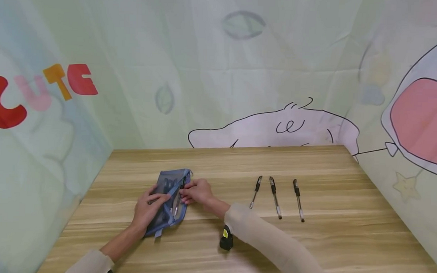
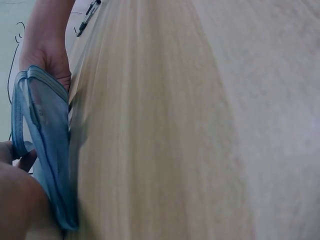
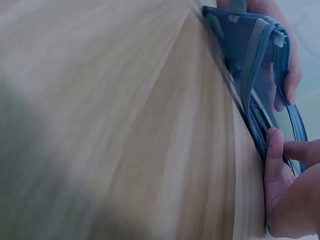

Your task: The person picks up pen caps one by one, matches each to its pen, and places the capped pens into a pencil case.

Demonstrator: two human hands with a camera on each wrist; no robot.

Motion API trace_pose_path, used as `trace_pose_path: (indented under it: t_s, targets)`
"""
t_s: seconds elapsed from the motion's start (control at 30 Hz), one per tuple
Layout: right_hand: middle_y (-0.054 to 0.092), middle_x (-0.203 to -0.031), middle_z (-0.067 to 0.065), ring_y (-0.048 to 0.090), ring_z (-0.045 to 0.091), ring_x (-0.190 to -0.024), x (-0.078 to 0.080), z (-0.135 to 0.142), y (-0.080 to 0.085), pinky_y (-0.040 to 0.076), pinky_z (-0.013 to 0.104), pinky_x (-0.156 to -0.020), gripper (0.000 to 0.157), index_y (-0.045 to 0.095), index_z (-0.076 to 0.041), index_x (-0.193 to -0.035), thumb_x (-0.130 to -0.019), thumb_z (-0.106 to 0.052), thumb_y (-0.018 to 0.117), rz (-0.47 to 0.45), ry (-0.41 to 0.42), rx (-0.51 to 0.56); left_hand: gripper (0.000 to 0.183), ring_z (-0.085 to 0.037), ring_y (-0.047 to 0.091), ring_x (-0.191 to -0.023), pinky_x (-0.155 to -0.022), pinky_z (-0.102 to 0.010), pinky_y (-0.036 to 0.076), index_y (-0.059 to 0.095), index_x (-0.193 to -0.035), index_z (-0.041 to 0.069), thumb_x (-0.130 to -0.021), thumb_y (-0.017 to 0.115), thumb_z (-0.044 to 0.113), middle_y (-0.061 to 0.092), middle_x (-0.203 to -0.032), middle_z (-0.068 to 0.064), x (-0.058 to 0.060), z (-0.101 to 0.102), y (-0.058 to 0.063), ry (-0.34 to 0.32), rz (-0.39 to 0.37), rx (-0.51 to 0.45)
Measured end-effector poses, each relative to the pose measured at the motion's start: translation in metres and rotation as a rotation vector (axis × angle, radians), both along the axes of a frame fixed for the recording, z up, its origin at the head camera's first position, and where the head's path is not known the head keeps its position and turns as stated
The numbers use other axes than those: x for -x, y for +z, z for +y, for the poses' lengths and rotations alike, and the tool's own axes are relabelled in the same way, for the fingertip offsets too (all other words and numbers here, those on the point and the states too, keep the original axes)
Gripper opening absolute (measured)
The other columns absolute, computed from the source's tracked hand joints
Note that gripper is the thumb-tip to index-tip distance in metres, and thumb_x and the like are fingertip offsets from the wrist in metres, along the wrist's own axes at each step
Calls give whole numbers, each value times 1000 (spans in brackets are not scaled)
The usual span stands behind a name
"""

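Note:
A blue zippered pencil pouch (image 1: 154, 220) with see-through mesh sides lies tilted on the left of the table, its zip undone. My left hand (image 1: 147, 208) grips the pouch's near side and holds the upper edge of the mouth back; the left wrist view shows its fingertips at that edge. At the mouth, my right hand (image 1: 199, 191) pinches a clear-barrelled pen (image 1: 176, 203) with a black grip, which lies in the opening. Its fingers partly cover the pen. Dark shapes (image 1: 169, 183) show through the mesh, too blurred to name.
Three black-capped pens, a left one (image 1: 256, 191), a middle one (image 1: 275, 196) and a right one (image 1: 298, 199), lie apart right of my right hand. Under the right forearm sits a small black object with a yellow label (image 1: 226, 239). Printed cloth (image 1: 213, 84) hangs around the wooden table (image 1: 330, 245).

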State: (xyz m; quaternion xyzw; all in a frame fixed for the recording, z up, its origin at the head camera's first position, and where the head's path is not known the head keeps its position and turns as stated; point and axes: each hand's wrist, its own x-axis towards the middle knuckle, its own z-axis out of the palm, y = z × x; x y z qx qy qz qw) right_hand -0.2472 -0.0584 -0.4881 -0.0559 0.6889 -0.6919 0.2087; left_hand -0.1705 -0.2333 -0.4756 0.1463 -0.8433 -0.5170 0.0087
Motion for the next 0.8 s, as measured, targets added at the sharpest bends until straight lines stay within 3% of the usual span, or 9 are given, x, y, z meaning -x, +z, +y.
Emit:
trace_pose_path:
  t_s: [0.23,0.43,0.67,0.8]
  targets:
    - [76,-84,24,61,8,-52,-1,0,2,56,22,-48,28,69,10,-113,-87,2,77,181,130,-154,49,-40,23,-155,-127,-56,19,73,-119,-3,-93,74,38,36,-165,-15,1,-1,0,-4,-1,4]
    - [76,-96,26,63,8,-57,-2,5,3,58,21,-52,35,65,11,-122,-88,6,72,158,233,-139,49,-40,23,-156,-127,-55,18,73,-120,-3,-93,74,38,35,-165,-14,0,-2,0,-6,-4,-7]
    - [75,-94,23,64,8,-58,-6,24,8,57,21,-54,33,67,10,-121,-89,4,73,133,257,-85,47,-40,25,-155,-127,-54,19,73,-118,-4,-93,75,35,37,-164,-16,0,-1,-1,4,16,-13]
    - [74,-92,16,64,8,-60,-7,45,13,55,20,-55,34,66,10,-121,-90,0,74,181,261,-82,47,-40,24,-155,-127,-55,19,72,-118,-4,-92,75,35,36,-165,-15,0,0,-1,6,11,-19]
